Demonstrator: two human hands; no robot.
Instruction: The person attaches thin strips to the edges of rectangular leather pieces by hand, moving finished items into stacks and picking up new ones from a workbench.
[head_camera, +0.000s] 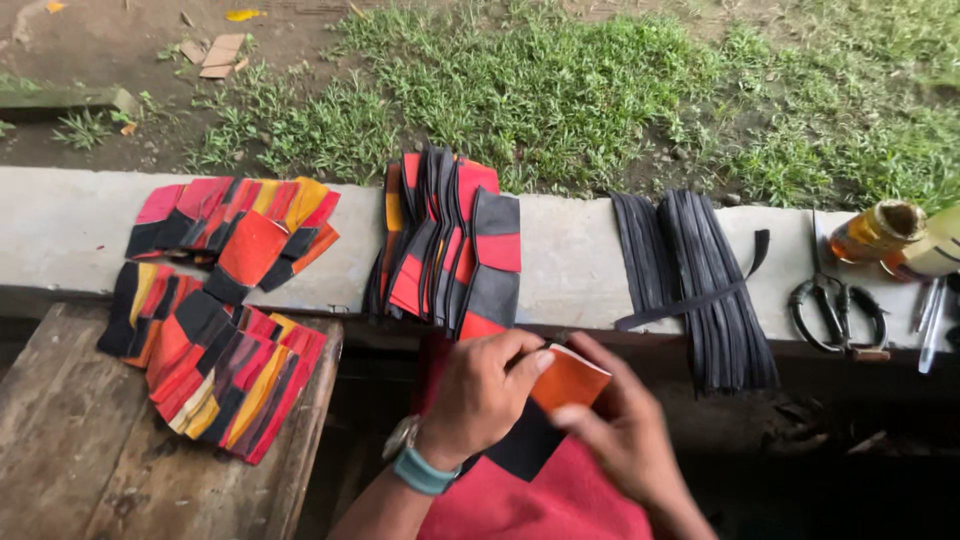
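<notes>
Both hands, left hand (480, 395) and right hand (625, 430), close fingers on the orange-and-black fabric piece (565, 385), which should stay flat, its edges aligned, below the concrete ledge (570, 260).

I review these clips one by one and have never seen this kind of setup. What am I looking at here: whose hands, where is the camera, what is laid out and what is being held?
There is no machine here. One camera sits on a person's head and looks down at their own two bare hands. The left hand, with a watch on its wrist, and the right hand together hold a folded orange and black piece over a red cloth in the lap.

Ahead runs a concrete ledge. On it lie a fanned pile of red, orange and black pieces, an upright stack of similar pieces, a bundle of black strips, scissors and a roll of tape. Another pile of coloured pieces rests on a wooden bench at the left. Beyond the ledge is grass.
</notes>
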